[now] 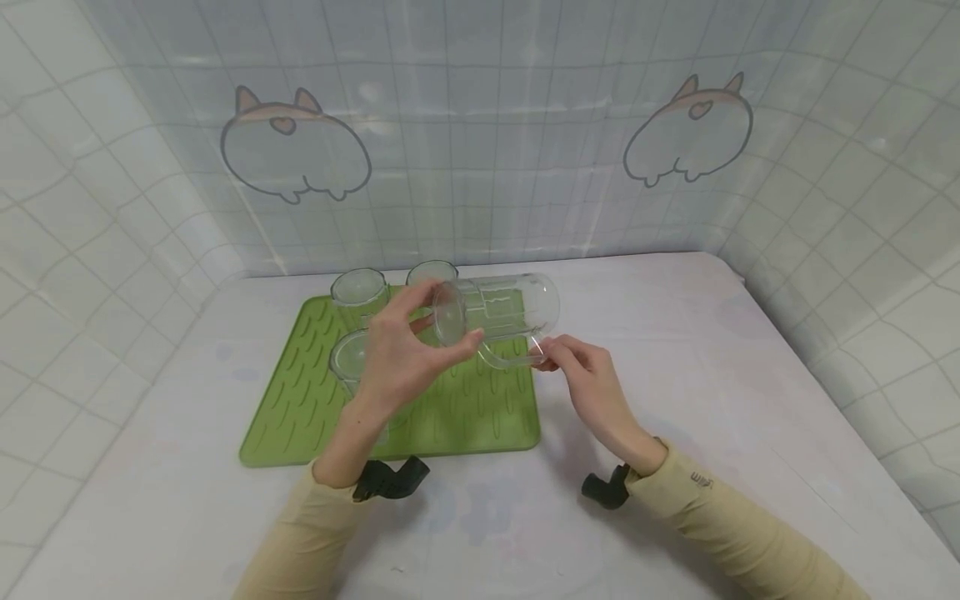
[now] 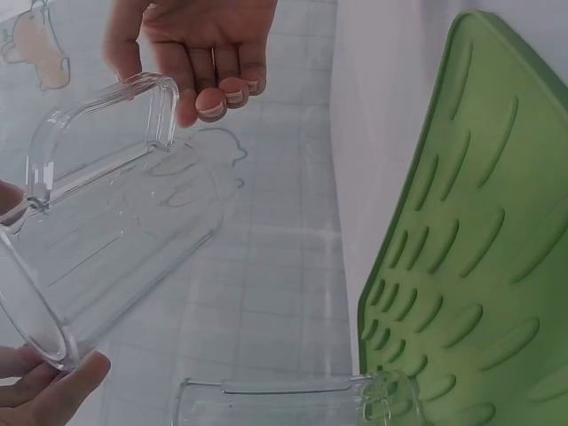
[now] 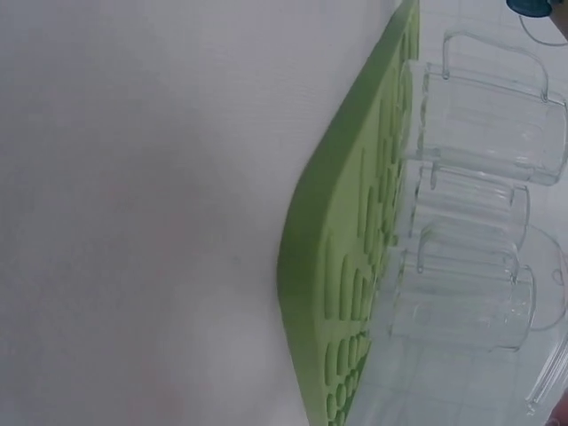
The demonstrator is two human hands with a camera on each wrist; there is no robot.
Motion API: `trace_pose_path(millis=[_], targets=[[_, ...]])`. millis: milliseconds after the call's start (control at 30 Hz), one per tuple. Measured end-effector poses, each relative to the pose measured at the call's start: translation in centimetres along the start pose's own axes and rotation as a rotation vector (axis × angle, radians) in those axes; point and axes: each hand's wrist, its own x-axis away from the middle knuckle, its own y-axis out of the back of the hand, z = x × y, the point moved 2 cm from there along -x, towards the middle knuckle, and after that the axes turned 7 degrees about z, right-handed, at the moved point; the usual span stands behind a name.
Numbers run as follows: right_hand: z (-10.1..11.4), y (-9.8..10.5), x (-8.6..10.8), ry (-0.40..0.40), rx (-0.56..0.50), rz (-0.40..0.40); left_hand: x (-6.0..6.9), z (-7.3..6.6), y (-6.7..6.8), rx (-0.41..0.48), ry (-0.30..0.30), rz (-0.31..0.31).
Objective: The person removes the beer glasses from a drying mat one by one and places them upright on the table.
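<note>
A clear glass mug is held on its side above the green mat. The left hand grips one end of it between thumb and fingers. At the other end, the right hand pinches the handle near its corner. In the left wrist view the mug hangs tilted with its handle up, left fingers round one end, and the right hand at the handle's far corner. Only a bit of a hand shows in the right wrist view.
Several clear glasses stand on the mat's left and back part, among them one at the back left, one at the back and one nearer, partly behind the left hand. A tiled-pattern sheet rises behind the white table surface.
</note>
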Motion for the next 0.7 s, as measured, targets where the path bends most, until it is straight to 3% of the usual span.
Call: trace_pose_path(millis=[467,700], targets=[[0.0,0.8,-0.3,-0.007,-0.069,-0.079,0.2,0.5,-0.5,-0.038,0.02,0.063],[0.2,1.3,-0.4,-0.024,-0.11,-0.129,0.4,0.4,-0.7,-0.069,0.086,0.104]])
